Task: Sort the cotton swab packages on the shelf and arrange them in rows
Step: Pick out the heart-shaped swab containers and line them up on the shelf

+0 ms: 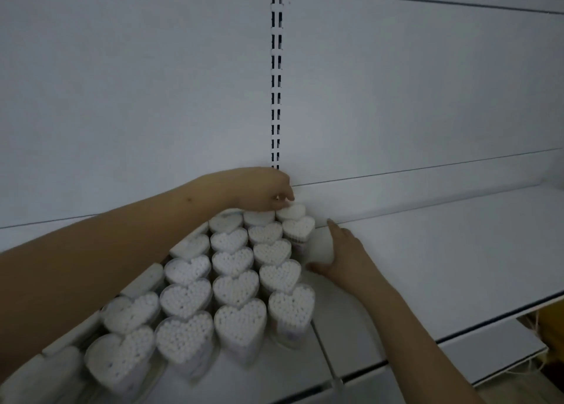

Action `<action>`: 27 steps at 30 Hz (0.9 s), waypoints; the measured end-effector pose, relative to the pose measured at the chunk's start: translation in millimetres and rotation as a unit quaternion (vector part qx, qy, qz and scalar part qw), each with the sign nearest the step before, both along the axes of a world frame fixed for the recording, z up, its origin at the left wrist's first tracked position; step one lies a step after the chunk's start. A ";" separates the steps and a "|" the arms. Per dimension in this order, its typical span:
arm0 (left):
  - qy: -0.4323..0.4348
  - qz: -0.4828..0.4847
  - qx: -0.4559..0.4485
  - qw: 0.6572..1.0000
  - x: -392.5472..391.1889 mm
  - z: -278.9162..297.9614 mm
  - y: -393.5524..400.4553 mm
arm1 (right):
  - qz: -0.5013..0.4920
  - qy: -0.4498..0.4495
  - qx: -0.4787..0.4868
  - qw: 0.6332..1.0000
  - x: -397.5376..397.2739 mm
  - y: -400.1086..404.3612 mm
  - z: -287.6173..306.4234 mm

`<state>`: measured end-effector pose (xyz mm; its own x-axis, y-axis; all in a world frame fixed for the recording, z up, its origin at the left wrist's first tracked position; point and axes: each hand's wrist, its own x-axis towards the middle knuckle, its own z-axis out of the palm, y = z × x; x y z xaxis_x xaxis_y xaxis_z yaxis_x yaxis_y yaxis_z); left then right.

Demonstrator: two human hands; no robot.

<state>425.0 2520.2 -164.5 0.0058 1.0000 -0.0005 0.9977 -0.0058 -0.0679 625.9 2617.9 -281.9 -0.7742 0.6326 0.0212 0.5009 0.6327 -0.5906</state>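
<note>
White heart-shaped cotton swab packages (235,287) stand upright on the white shelf (442,251), packed in several rows that run from the front edge back toward the back panel (152,98), with more packages lying blurred at the lower left. The left hand (259,190) reaches over the block to the far end, its fingertips curled down and pinching the rearmost package (290,210) of the right-hand row, just under the slotted upright (276,83). The right hand (345,254) rests on the bare shelf beside that row, fingers straight and held together, forefinger pointing toward the back, thumb stretched toward the packages; it seems to serve as a side guide, though whether the thumb actually touches a package I cannot tell. Most of the block looks lined up, so the work appears well along, with the back of the right row being settled. The risk lies in how tightly the packages stand: the left forearm hangs low across the middle rows, and a dip of it could knock several over in a chain. Pushing the rear package too hard against the panel could also shove its neighbours sideways and bend the row. At the front, the nearest packages stand close to the shelf lip, and a nudge down the row might send one off.
</note>
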 end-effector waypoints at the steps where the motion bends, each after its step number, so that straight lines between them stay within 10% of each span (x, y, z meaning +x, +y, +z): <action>1: -0.018 0.008 0.028 0.999 1.9 6.8 -7.6 | -0.011 0.036 -0.004 0.999 9.1 0.2 2.4; 9: -0.090 0.169 0.297 0.936 17.5 45.7 -121.1 | 0.023 0.319 0.071 0.945 29.4 -65.2 77.2; 27: 0.030 0.656 0.317 0.685 153.7 2.7 -581.8 | 0.498 0.296 -0.072 0.812 22.5 -397.2 74.1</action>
<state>578.7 1938.3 -161.8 -0.8782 -0.0551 0.4751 0.1118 0.9422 0.3159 648.4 2220.7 -207.8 -0.7853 -0.2712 0.5566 -0.6143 0.4533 -0.6458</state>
